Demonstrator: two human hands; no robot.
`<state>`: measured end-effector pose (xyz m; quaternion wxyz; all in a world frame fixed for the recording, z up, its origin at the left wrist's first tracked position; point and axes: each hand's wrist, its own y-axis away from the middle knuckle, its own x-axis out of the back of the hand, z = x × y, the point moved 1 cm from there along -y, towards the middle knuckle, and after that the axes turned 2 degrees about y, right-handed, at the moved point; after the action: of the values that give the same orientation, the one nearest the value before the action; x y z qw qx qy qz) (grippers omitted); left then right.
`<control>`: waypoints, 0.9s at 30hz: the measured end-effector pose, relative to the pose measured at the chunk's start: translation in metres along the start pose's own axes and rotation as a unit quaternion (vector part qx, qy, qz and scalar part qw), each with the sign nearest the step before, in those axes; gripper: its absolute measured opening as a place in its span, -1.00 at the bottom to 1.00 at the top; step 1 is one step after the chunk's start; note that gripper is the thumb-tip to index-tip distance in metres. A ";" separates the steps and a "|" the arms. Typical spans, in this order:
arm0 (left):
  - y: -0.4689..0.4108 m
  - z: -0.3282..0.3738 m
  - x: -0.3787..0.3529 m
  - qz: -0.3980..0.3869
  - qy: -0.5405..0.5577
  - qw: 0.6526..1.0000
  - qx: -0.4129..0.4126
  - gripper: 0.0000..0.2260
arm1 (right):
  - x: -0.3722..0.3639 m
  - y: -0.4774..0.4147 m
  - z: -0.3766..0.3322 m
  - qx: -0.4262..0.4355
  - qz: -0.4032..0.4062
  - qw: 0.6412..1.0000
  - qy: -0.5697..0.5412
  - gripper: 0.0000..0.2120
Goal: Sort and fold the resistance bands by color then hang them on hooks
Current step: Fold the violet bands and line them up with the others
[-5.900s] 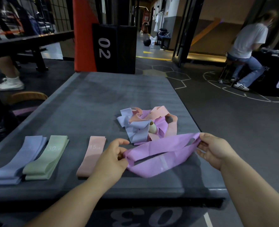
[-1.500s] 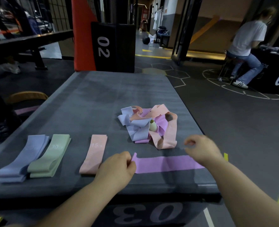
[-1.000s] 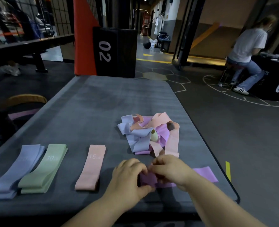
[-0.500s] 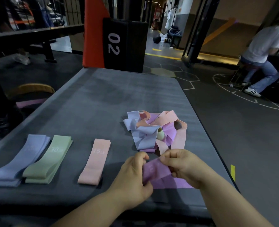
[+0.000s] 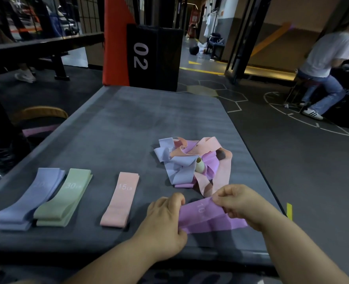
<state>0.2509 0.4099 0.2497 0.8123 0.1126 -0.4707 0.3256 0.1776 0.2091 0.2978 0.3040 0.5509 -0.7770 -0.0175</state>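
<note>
Hands: two, both at lower centre of the frame, over the near edge of the bench (image 5: 128,124). Left hand (image 5: 165,220) grips the left end of the purple band (image 5: 206,218), fingers curled onto it. Right hand (image 5: 239,203) pinches the upper right part of the same band between thumb and fingers.

Purple band: one, doubled over between the hands, white "10" print on its top layer, lower layer lying on the bench.

Folded bands: a row at lower left, three colours.
- Blue stack (image 5: 32,197), far left, faint "20".
- Green stack (image 5: 65,199), touching the blue on its right, marked "30".
- Pink band (image 5: 121,198), apart from those two, centre-left, marked "15 LB".

Blue and green each show more than one layer; cannot tell how many bands per stack.

Tangled pile (image 5: 192,160): one, centre of the frame, just above the right hand. Blue, pink and purple bands are mixed in it; the count is not readable. A small pale rolled piece (image 5: 199,163) sits in its middle; cannot tell what it is. One pink loop of the pile reaches down to just beside the right hand.

Black pad (image 5: 153,58) with "02" stands upper centre, at the far end of the bench, with an orange pad (image 5: 116,37) beside it on the left. Person (image 5: 325,64), one, seated upper right, white top, blue jeans, well apart from the bench.
</note>
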 end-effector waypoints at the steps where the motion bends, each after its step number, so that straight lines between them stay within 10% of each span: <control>1: 0.000 0.001 0.000 0.006 -0.006 1.000 -0.002 -0.64 | 0.002 0.001 -0.001 0.002 0.002 1.000 -0.004 -0.90; 14: 0.000 0.009 -0.004 0.007 -0.082 0.997 -0.015 -0.54 | 0.028 0.009 0.012 -0.017 0.033 0.999 0.011 -0.92; 27: -0.005 0.009 -0.011 0.019 -0.036 0.999 -0.019 -0.59 | 0.036 -0.001 0.034 -0.054 0.116 0.959 0.254 -0.86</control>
<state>0.2438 0.3967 0.2463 0.7904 0.1002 -0.5079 0.3274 0.1542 0.1673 0.2860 0.5204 0.4258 -0.7310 0.1164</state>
